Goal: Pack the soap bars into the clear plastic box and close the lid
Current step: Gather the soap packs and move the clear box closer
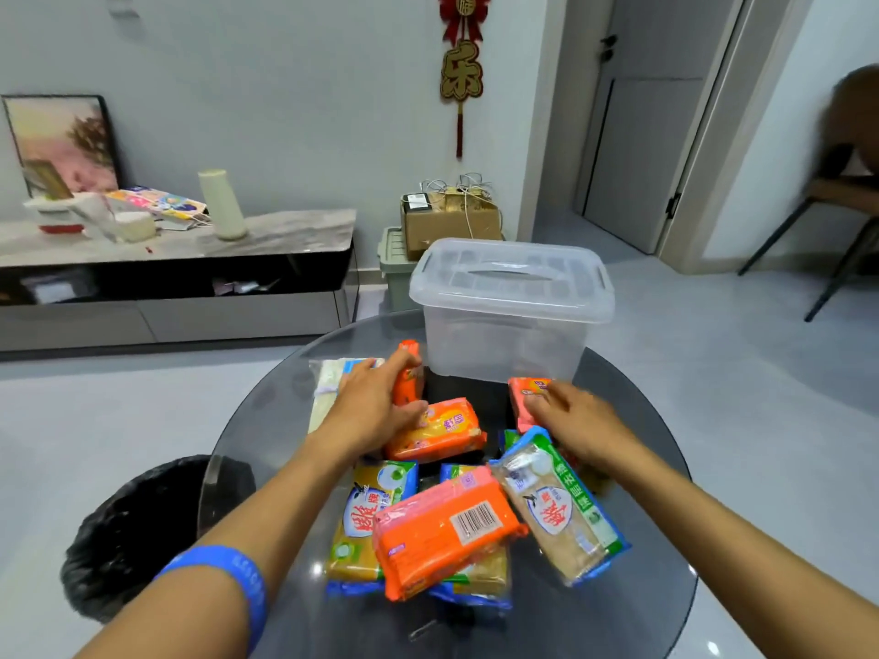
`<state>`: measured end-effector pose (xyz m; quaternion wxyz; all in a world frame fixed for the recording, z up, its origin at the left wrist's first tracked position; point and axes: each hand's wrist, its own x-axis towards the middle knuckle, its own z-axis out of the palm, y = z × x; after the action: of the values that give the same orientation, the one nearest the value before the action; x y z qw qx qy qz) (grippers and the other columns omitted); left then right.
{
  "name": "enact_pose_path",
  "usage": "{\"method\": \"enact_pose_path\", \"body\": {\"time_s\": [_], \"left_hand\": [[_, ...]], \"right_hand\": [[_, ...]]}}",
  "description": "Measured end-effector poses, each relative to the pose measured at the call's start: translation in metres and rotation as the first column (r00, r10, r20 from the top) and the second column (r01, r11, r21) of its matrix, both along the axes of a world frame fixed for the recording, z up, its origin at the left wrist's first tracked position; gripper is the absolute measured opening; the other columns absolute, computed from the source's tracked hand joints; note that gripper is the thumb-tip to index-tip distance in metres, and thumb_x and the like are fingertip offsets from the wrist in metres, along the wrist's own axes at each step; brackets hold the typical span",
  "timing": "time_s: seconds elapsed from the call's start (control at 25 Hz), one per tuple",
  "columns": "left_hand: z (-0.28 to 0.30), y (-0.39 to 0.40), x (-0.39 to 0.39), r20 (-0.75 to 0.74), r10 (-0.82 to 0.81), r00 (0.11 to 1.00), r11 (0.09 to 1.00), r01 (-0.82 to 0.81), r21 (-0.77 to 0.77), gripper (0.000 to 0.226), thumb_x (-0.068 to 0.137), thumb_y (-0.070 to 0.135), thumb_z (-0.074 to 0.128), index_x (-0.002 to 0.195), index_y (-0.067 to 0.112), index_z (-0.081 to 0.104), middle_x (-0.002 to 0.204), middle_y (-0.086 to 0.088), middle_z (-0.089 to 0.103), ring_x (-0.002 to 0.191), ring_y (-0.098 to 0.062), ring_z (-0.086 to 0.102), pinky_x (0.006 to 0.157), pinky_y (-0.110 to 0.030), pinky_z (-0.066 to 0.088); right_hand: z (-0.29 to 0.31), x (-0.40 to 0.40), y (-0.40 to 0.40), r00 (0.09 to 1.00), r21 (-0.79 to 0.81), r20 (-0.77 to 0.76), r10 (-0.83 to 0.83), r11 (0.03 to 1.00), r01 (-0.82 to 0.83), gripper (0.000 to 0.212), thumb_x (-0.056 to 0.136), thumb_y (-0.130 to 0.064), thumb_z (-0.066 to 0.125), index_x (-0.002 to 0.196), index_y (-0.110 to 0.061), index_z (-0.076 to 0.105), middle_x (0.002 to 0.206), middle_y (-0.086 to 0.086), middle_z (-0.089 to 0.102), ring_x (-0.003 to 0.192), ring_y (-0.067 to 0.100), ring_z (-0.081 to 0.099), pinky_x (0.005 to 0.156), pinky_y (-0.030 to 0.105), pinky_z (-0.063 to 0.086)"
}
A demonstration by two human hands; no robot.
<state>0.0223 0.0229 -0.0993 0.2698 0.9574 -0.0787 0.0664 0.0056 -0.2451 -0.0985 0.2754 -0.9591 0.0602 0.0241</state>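
Standing lidded, clear box (509, 335) empty; left fingers (404, 361) gripping orange soap (410, 382), right fingers (547, 397) spread.

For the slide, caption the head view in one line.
Left hand and right hand each on a wrapped soap bar on the glass table, the clear plastic box behind with lid on.

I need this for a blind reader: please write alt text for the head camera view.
Two bare hands reach over wrapped soap bars on a round glass table: the left hand holds an upright orange soap bar, and the right hand rests on a pink soap bar. Behind them stands the clear plastic box, its lid on.
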Motion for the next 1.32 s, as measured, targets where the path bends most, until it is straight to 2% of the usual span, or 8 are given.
{"method": "enact_pose_path", "body": {"time_s": [0.28,0.52,0.8,0.92,1.04,1.12,1.2,1.32], "left_hand": [[-0.001,0.013,-0.015,-0.037,0.050,0.998,0.997,-0.052,-0.057,0.061,0.075,0.042,0.074,0.128,0.047,0.045,0.125,-0.002,0.061,0.095,-0.015,0.056,0.069,-0.026,0.050],[-0.004,0.024,-0.023,-0.011,0.068,0.998,0.998,-0.068,0.020,0.070,0.072,0.040,0.072,0.132,0.055,0.038,0.126,-0.003,0.061,0.101,-0.021,0.059,0.078,-0.034,0.055],[0.000,0.042,-0.026,-0.127,0.027,0.992,0.999,-0.021,0.044,0.066,0.079,0.026,0.067,0.130,0.057,0.039,0.131,0.001,0.055,0.097,-0.013,0.051,0.061,-0.021,0.047],[0.015,0.041,-0.020,-0.073,-0.010,0.997,0.997,0.004,-0.078,0.057,0.078,0.042,0.066,0.131,0.049,0.048,0.135,0.001,0.056,0.116,-0.022,0.054,0.092,-0.040,0.050],[0.048,0.025,0.009,0.170,0.224,0.960,0.947,-0.174,-0.270,0.051,0.084,0.039,0.064,0.132,0.025,0.056,0.135,-0.005,0.058,0.123,-0.024,0.053,0.099,-0.036,0.042],[0.069,0.009,0.034,0.319,0.206,0.925,0.978,-0.190,-0.079,0.051,0.087,0.037,0.058,0.135,0.022,0.052,0.137,-0.008,0.054,0.122,-0.029,0.050,0.097,-0.041,0.042],[0.077,-0.015,0.060,0.353,0.074,0.933,0.980,-0.134,0.147,0.053,0.088,0.043,0.050,0.138,0.025,0.045,0.141,-0.009,0.046,0.126,-0.032,0.043,0.098,-0.048,0.041],[0.077,-0.044,0.103,0.195,0.135,0.971,0.981,-0.159,0.110,0.062,0.090,0.056,0.037,0.142,0.023,0.037,0.142,-0.015,0.044,0.125,-0.037,0.043,0.097,-0.050,0.039]], "right_hand": [[0.007,-0.016,0.033,0.972,0.321,-0.167,0.166,0.941,-0.106,0.064,0.084,-0.058,0.053,0.143,-0.037,0.037,0.140,0.005,0.052,0.098,0.020,0.064,0.090,0.040,0.050],[0.006,-0.025,0.050,0.965,0.343,-0.201,0.167,0.935,-0.091,0.076,0.079,-0.062,0.058,0.146,-0.039,0.032,0.142,0.007,0.051,0.109,0.026,0.063,0.096,0.046,0.050],[0.012,-0.017,0.077,0.927,0.413,-0.247,0.282,0.896,-0.163,0.070,0.079,-0.055,0.064,0.143,-0.037,0.040,0.135,0.003,0.055,0.094,0.017,0.068,0.087,0.039,0.055],[0.023,-0.008,0.072,0.986,-0.001,0.066,0.155,0.988,-0.155,0.041,0.082,-0.054,0.056,0.108,-0.025,0.069,0.105,0.003,0.071,0.087,0.023,0.066,0.074,0.036,0.054],[0.059,0.015,0.050,0.808,-0.271,0.565,0.167,0.962,-0.009,0.029,0.083,-0.037,0.051,0.075,-0.016,0.069,0.077,0.009,0.071,0.070,0.031,0.064,0.058,0.035,0.051],[0.084,0.041,0.031,0.748,-0.263,0.649,0.139,0.963,0.049,0.027,0.084,-0.032,0.051,0.092,-0.015,0.071,0.098,0.010,0.071,0.087,0.031,0.062,0.071,0.040,0.052],[0.094,0.068,0.012,0.856,-0.402,0.512,0.077,0.901,0.160,0.041,0.087,-0.035,0.050,0.123,-0.017,0.057,0.138,0.013,0.051,0.124,0.039,0.042,0.095,0.050,0.039],[0.087,0.103,-0.008,0.938,-0.247,0.292,-0.185,0.933,0.261,0.058,0.091,-0.044,0.048,0.140,-0.015,0.036,0.154,0.018,0.025,0.133,0.045,0.030,0.101,0.050,0.034]]}}
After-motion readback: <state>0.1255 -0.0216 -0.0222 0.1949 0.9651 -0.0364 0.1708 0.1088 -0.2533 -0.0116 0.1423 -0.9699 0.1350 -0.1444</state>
